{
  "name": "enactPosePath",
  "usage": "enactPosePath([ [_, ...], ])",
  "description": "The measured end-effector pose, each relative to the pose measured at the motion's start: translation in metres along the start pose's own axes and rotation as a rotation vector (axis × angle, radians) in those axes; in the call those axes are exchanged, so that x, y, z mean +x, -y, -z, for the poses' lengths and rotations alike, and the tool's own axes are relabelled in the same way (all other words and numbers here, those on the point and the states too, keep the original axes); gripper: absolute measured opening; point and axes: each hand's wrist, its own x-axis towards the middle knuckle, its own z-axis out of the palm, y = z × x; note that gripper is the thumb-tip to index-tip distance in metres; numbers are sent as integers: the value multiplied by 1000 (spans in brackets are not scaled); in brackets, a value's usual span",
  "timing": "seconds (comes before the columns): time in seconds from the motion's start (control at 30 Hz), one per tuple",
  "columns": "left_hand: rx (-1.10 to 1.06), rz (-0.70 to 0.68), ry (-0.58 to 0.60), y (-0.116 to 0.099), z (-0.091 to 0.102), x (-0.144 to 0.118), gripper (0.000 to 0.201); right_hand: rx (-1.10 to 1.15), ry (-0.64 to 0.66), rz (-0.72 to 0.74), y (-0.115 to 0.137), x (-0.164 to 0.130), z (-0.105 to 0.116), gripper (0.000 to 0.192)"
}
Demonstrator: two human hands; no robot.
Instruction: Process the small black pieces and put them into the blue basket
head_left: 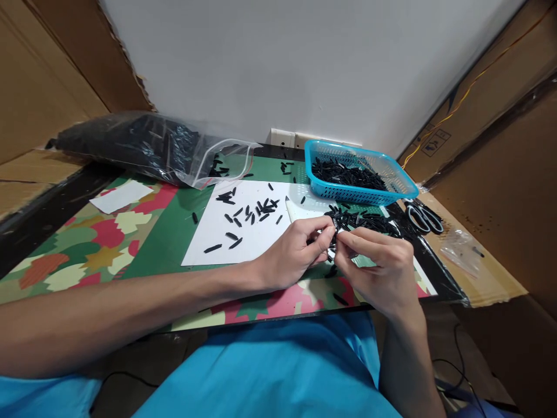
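The left hand [300, 249] has a small black piece [335, 224] pinched over the surface [174, 232], just this side of the pile [361, 219], and the right hand [378, 258] is right there beside it, its exact grip too hidden to call! Behind sits the blue basket [348, 192], while the carton [483, 174] at right flashes printed symbols [436, 142], any lettering too small to read.

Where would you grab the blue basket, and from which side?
I'd take the rim at its left end, from above and outside. The blue basket sits upright with open, flared sides, so that edge looks easy to pinch. The heap of black pieces crowds its near long side, and the wall stands behind the far one.
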Motion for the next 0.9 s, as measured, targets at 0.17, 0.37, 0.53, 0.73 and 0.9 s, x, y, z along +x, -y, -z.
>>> enactPosePath([
  [0.17, -86, 36, -1, 2, 2, 2, 33, -15, -59, 13, 0, 1, -4, 22],
  [0.37, -255, 51, 8, 7, 2, 3, 45, -41, -131, -5, 2, 1, -11, 22],
  [0.53, -298, 68, 2, 9, 2, 4, 49, -112, -198, -10, -2, -1, -14, 21],
  [0.73, -335, 71, 6, 9, 3, 4, 48, -88, -261, -63, -8, 2, -3, 17],
  [0.9, -317, 75, 0, 10, 3, 5, 46, 85, -235, -84, -5, 3, 2, 14],
])
